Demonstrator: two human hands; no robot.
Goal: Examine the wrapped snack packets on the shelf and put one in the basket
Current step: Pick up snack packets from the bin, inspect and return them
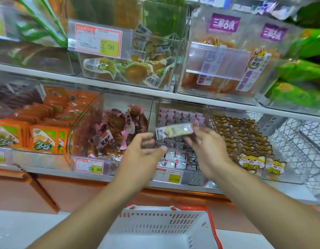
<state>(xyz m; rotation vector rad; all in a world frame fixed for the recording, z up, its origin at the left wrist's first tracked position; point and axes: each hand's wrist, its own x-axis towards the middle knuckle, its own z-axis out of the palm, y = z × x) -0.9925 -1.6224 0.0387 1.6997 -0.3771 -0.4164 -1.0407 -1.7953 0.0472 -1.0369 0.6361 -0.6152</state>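
Head view showed the right hand (205,148) pinching a small, glossy foil-wrapped snack packet (174,131) by one end. It looked light, crinkly and slippery; the left hand (143,151), fingers loosely spread, held nothing.

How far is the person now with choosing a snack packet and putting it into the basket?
Done: one wrapped snack packet is out of its clear bin on the lower shelf.
In hand: the right hand pinches it above the bin; the left hand is open beside it, not touching.
Left: the white basket below shows no packet inside, so it must still go in.
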